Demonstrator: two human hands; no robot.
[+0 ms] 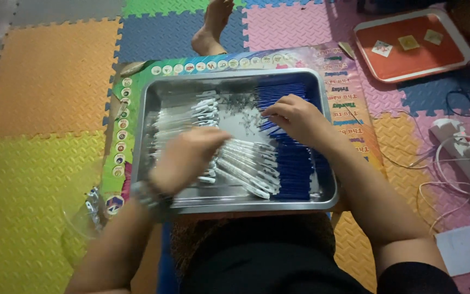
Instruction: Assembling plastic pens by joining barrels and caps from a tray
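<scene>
A: While both hands work inside the tray (327, 163), what does each one have?

B: Left hand (183, 158) is blurred. It lies palm down over the clear barrels (246, 163). Fingers look curled, but I cannot tell whether they pinch anything.

A: And the right hand (297, 117)?

B: Fingertips drawn narrow, touching the top of the blue refills (292, 163). Whether one refill is actually pinched, I cannot tell.

A: Where do the parts lie relative to the hands?

B: Clear barrels fan out under the left hand and just to its right. Blue refills lie in a stack under and below the right hand. Small springs (240, 111) are scattered between the two hands, just left of the right fingertips.

A: Anything outside the tray?

B: A poster (349, 103) lies under the tray. An orange tray (409, 54) sits well beyond the right hand, and a power strip (463, 147) lies to the right of that arm. Foam mats (39, 109) cover the floor.
</scene>
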